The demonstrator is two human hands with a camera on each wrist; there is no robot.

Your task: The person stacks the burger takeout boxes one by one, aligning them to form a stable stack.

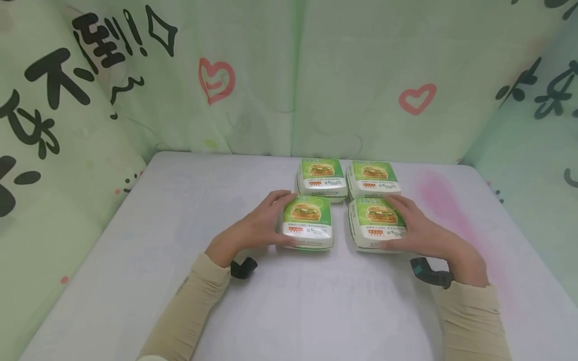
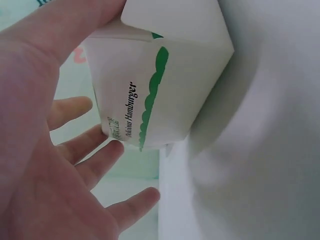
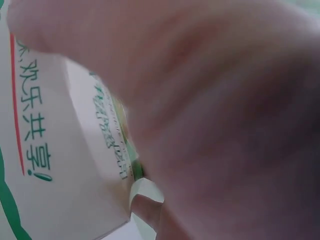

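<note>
Four would-be rows aside, several green-and-white hamburger boxes stand close together on the white table, each with a burger picture on its lid. My left hand [image 1: 262, 223] grips the front left hamburger box [image 1: 308, 236] from its left side, thumb at the front and fingers toward the back. In the left wrist view, "Delicious Hamburger" is printed on that box's side [image 2: 135, 100]. Around the front right hamburger box [image 1: 372, 235], my right hand [image 1: 420, 228] holds on from the right. The right wrist view shows that box's printed side [image 3: 50, 125], partly hidden by the hand.
Behind the held boxes sit a back left hamburger box [image 1: 321, 175] and a back right hamburger box [image 1: 374, 178]. The white table [image 1: 316, 311] has a pink stain at right. Pale green curtains [image 1: 338, 75] with hearts and black writing enclose it.
</note>
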